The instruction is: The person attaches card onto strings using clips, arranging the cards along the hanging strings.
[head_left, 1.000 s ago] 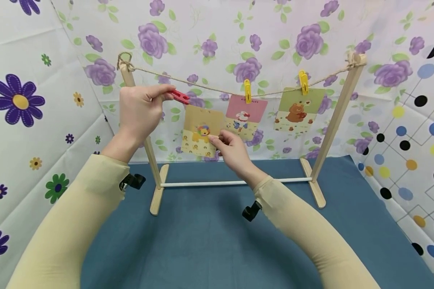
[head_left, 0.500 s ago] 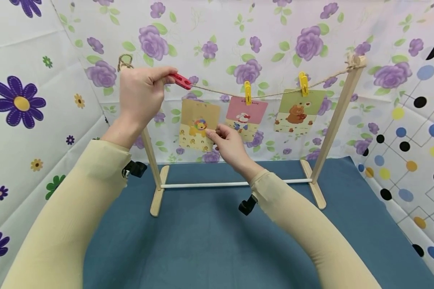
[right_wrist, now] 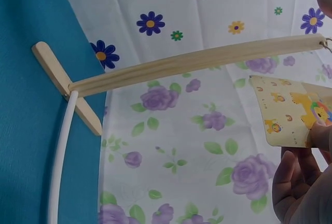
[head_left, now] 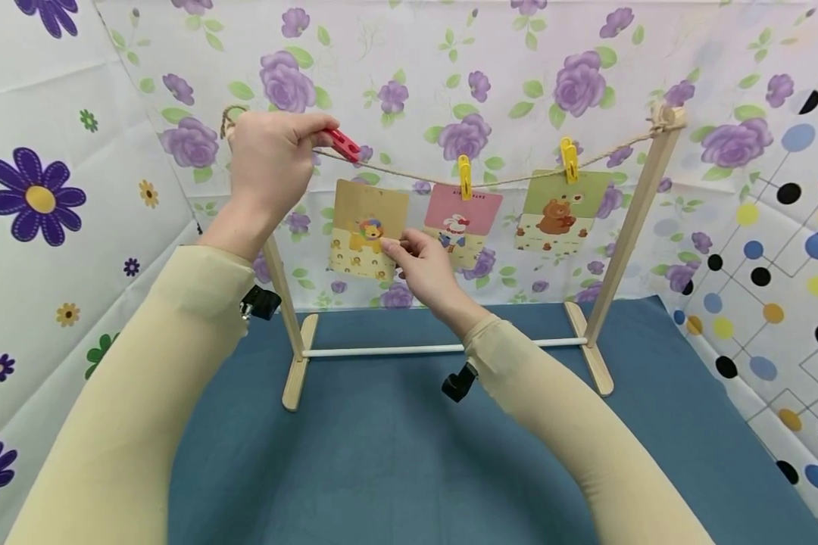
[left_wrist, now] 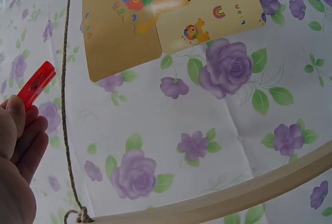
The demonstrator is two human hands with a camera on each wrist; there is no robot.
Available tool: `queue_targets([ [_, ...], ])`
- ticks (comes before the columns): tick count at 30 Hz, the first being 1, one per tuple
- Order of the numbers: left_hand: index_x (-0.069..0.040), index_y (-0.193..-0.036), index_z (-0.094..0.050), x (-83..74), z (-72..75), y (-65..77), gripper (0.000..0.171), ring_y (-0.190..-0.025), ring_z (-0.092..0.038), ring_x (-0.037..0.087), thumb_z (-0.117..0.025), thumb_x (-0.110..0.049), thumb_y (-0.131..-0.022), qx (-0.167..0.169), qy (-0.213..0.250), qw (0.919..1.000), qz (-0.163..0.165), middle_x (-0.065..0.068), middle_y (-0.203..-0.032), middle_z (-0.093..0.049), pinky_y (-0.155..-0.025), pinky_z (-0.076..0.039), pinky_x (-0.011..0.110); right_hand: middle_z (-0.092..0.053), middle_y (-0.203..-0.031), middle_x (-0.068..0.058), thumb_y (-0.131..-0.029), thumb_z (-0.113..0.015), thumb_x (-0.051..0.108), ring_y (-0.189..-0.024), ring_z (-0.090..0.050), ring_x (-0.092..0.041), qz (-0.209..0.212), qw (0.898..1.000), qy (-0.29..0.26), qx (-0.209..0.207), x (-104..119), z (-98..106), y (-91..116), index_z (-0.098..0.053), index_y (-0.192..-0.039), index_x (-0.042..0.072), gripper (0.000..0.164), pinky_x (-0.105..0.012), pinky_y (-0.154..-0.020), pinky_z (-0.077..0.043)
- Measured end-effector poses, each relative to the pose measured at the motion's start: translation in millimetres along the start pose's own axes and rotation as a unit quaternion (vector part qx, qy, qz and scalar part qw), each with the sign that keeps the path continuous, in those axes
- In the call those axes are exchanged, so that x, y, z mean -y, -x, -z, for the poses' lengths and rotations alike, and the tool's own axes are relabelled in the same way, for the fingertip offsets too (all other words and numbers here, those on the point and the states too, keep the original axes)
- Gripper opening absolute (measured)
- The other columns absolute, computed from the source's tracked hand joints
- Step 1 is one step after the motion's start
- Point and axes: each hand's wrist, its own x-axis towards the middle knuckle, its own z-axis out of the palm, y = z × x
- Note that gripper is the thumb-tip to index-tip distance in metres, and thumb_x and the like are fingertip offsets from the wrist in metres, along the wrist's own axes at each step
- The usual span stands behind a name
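Observation:
My left hand pinches a red clothespin by its end, close to the twine near the left post. In the left wrist view the red clothespin appears beside the twine, apart from it. My right hand holds a lion card by its right edge, thumb on the front. That card sits just below the twine. To its right a pink rabbit card hangs from a yellow clothespin, and a green bear card from another yellow clothespin.
The twine is tied between two wooden posts, the left one and the right one. A white rod joins their feet on the blue cloth. A floral sheet hangs behind.
My left hand has risen with the red clothespin from below the twine to beside it. My right hand has brought the lion card a little up and left.

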Motion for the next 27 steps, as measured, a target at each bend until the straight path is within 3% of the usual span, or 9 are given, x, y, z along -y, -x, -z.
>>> queue_targets([
  [6, -0.012, -0.12, -0.084, -4.1, 0.1, -5.2, 0.025, -0.092, -0.079, 0.03, -0.064, -0.003, -0.107, 0.036, -0.028, 0.9988, 0.015, 0.007, -0.111, -0.081, -0.058, -0.03, 0.03, -0.073, -0.102, -0.007, -0.111, -0.062, 0.027, -0.091, -0.061, -0.041, 0.005, 1.0, -0.007, -0.001, 3, -1, -1, -0.059, -0.09, 0.006, 0.03, -0.034, -0.072, -0.051],
  [12, -0.008, -0.118, -0.084, -5.1, -0.7, -9.6, 0.022, -0.092, -0.079, 0.033, -0.065, -0.004, -0.106, 0.053, -0.046, 0.9975, -0.011, 0.011, -0.108, -0.081, -0.068, -0.052, 0.037, -0.072, -0.1, -0.007, -0.111, -0.062, 0.027, -0.09, -0.062, -0.039, 0.001, 1.0, -0.008, -0.005, 5, -3, -2, -0.063, -0.094, 0.006, 0.028, -0.034, -0.074, -0.052],
  [15, -0.006, -0.116, -0.084, -4.9, -0.8, -10.6, 0.025, -0.093, -0.079, 0.033, -0.062, 0.002, -0.106, 0.061, -0.048, 0.9969, -0.015, 0.012, -0.107, -0.081, -0.073, -0.058, 0.042, -0.071, -0.098, -0.007, -0.111, -0.063, 0.028, -0.086, -0.06, -0.033, 0.0, 1.0, -0.007, -0.009, 6, -4, -2, -0.063, -0.093, 0.006, 0.028, -0.034, -0.073, -0.051],
  [21, -0.007, -0.117, -0.084, -6.3, 1.7, -11.3, 0.031, -0.097, -0.078, 0.035, -0.058, 0.006, -0.106, 0.076, -0.058, 0.9955, 0.003, 0.011, -0.11, -0.08, -0.075, -0.06, 0.045, -0.071, -0.098, -0.006, -0.111, -0.063, 0.029, -0.08, -0.056, -0.021, 0.0, 1.0, 0.005, -0.015, 8, -6, -2, -0.067, -0.097, 0.007, 0.026, -0.034, -0.073, -0.049],
  [27, -0.007, -0.116, -0.084, -7.8, 1.9, -11.5, 0.027, -0.1, -0.078, 0.034, -0.063, 0.005, -0.104, 0.096, -0.065, 0.9932, -0.006, 0.01, -0.109, -0.08, -0.081, -0.061, 0.046, -0.073, -0.1, -0.007, -0.111, -0.064, 0.028, -0.082, -0.059, -0.02, 0.002, 1.0, 0.006, -0.016, 6, -7, -2, -0.074, -0.106, 0.009, 0.022, -0.037, -0.076, -0.051],
])
